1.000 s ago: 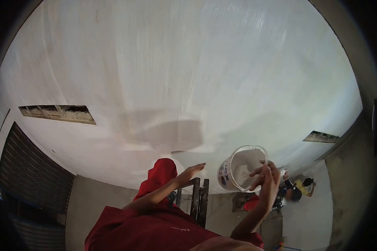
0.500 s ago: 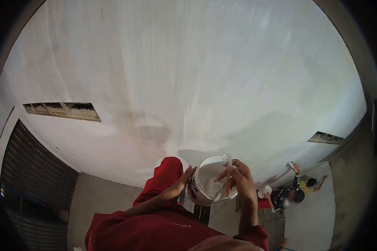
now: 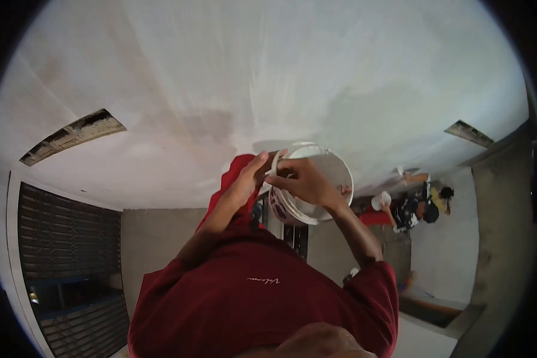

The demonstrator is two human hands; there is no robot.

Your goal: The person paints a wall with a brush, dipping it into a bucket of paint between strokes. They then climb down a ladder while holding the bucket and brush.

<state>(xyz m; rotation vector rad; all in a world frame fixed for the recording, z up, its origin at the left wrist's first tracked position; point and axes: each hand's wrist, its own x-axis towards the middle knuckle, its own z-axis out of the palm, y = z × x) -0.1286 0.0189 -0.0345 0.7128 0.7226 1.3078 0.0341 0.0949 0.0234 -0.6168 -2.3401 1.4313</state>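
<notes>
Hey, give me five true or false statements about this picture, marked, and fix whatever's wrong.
1. The right hand is on the curved white handle of the white plastic bucket. True.
2. The left hand hangs far from the bucket. False: it is close by the handle.
3. A dark metal gate stands at the picture's left. True.
4. The person wears a blue shirt. False: it is a dark red cloth shirt.
5. A co-worker holds a small white container. True.
</notes>
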